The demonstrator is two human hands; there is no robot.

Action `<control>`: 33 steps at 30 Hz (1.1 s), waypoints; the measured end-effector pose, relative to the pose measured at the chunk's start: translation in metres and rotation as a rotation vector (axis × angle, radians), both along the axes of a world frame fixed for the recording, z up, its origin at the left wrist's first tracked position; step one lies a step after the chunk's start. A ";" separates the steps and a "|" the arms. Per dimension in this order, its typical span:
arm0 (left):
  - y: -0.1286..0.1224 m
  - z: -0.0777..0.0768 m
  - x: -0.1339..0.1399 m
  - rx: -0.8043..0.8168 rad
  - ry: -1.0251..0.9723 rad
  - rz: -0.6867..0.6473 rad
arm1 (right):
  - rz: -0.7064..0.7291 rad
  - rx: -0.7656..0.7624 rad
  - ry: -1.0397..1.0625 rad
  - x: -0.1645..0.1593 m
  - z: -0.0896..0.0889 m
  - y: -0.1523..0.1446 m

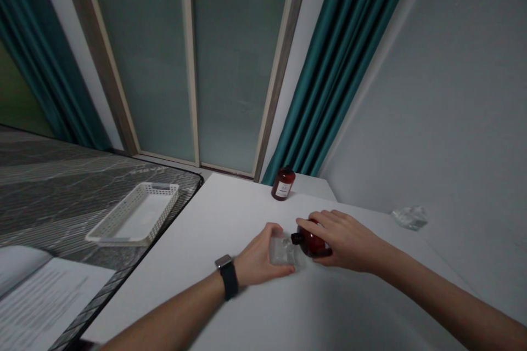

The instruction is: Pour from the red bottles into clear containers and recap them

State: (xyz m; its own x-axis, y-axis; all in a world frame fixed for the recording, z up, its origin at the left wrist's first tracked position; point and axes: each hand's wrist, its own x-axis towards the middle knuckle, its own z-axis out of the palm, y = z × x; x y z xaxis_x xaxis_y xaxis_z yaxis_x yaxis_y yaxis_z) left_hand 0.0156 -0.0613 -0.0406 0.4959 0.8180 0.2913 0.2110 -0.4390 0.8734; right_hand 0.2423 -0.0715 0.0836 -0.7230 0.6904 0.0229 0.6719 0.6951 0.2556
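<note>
My right hand [340,238] is wrapped round a dark red-brown bottle [309,243] with a black neck or cap. The bottle lies tilted on its side above the white table [230,214], its neck pointing left. A see-through plastic piece [284,251] sits between the thumb and fingers of my left hand [257,258], close to the bottle's neck; I cannot tell whether it is a bag or a small container. Farther back, a second red-brown bottle [283,184] with a white label and dark top stands upright on the table.
Crumpled clear plastic [410,218] lies at the table's right, by the grey wall [444,120]. To the left, a white perforated basket [158,225] and an open book [61,296] rest on a grey patterned bed-like surface [49,186]. Teal curtains [329,77] hang behind.
</note>
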 end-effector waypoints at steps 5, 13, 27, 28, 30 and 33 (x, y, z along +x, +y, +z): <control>0.000 0.000 0.000 0.008 -0.009 0.006 | 0.012 0.012 -0.006 -0.001 0.001 0.001; 0.000 0.000 0.000 0.012 0.011 0.009 | 0.032 0.033 0.011 -0.001 0.002 -0.001; -0.002 0.005 -0.001 0.011 0.020 0.002 | 0.050 0.057 -0.001 0.001 0.001 0.001; -0.002 0.005 -0.001 0.015 0.019 0.003 | 0.055 0.060 0.003 0.001 0.000 0.001; -0.002 0.004 0.000 0.020 0.016 0.007 | 0.062 0.063 0.015 0.001 0.000 0.001; -0.002 0.003 0.000 0.025 0.009 0.006 | 0.063 0.063 0.020 0.001 -0.001 0.002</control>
State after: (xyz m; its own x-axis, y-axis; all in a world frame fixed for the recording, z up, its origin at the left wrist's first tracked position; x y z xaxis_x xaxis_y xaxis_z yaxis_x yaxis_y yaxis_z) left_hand 0.0153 -0.0630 -0.0375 0.4938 0.8135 0.3071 0.2211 -0.4591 0.8604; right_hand 0.2436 -0.0698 0.0827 -0.7637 0.6406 0.0799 0.6331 0.7190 0.2867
